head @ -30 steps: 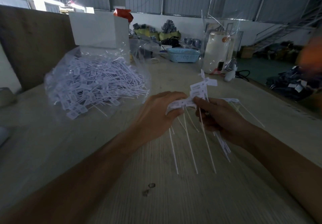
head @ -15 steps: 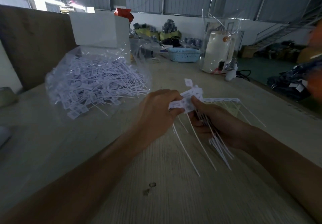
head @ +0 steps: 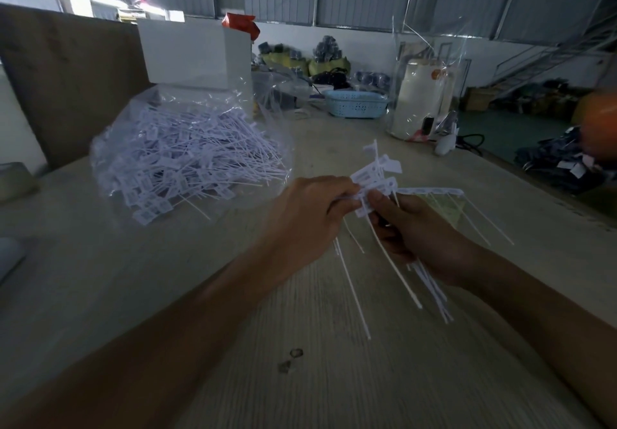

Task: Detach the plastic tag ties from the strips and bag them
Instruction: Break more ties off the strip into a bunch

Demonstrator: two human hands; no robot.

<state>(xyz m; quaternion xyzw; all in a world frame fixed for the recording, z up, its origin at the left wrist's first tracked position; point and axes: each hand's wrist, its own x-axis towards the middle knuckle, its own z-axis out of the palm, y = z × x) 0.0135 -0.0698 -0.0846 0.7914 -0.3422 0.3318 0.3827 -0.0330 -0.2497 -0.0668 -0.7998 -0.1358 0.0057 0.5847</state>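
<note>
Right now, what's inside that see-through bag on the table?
The clear bag holds a heap of loose white tag ties, flat ends and thin tails jumbled. What lies at the bottom of the heap is covered.

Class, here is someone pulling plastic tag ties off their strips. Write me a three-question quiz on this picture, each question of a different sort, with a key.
1. True or false: the clear bag of loose ties lies on the table on the side of the left hand.
2. Multiple choice: what does the right hand hold? A) scissors B) a bunch of white tag ties C) nothing
3. Fill in: beyond the hands, at the far end of the table, stands a light blue ____.

Key: 1 true; 2 B; 3 basket
</note>
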